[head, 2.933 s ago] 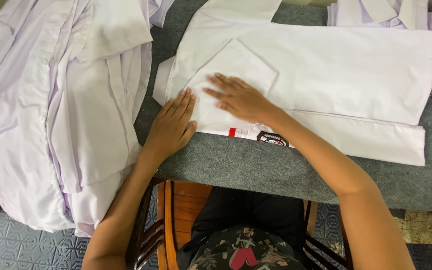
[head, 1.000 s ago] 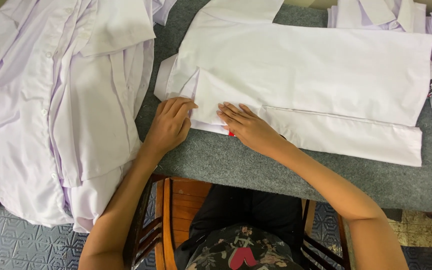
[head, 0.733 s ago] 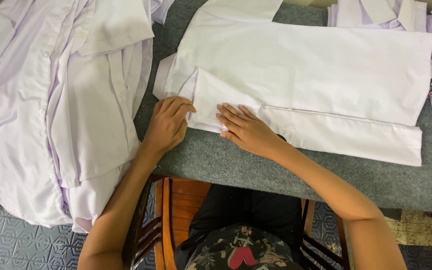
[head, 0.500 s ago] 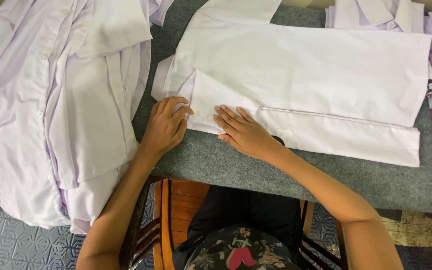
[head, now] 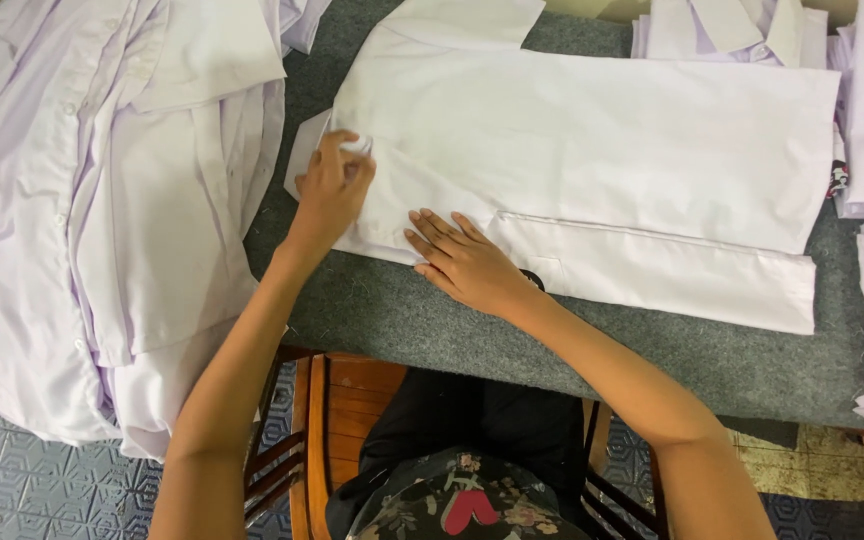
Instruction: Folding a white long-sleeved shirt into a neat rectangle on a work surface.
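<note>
where grey felt tabletop [head: 422, 330] ends, blue patterned floor tiles [head: 12, 490] show.

left hand [head: 330, 190] pinching with curled fingers, right hand [head: 464, 262] pressed flat.

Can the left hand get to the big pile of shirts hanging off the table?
Probably yes. The left hand pinches the folded shirt, and the pile of shirts lies just beside it, with only bare grey table between them.

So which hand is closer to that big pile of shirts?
Left. The left hand is beside the shirt pile; the right hand rests farther away on the folded shirt.
</note>
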